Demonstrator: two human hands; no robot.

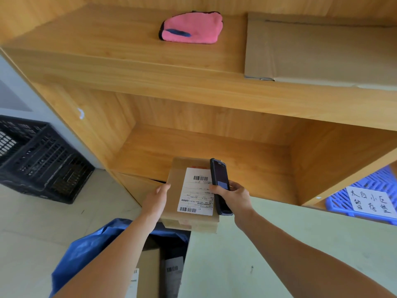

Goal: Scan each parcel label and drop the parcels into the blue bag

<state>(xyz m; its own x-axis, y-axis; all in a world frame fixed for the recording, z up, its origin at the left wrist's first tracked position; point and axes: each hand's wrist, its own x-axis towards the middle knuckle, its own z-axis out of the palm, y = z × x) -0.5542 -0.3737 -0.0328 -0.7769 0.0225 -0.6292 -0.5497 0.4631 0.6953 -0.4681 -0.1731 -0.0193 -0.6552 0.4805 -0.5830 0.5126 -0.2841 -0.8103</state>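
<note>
A flat brown cardboard parcel (175, 186) with a white barcode label (197, 192) is held out in front of the lower shelf. My left hand (155, 201) grips its left edge. My right hand (234, 195) holds a dark handheld scanner (221, 183) just over the label's right side. Below my arms the blue bag (86, 250) stands with its mouth wide, and several labelled parcels (171, 274) lie inside it.
A wooden shelf unit (171, 82) fills the view, with a pink cloth (192, 26) and flat cardboard (322, 50) on top. A black crate (40, 160) stands at the left, a blue basket with a handwritten note (369, 201) at the right. A pale surface (257, 254) lies under my right arm.
</note>
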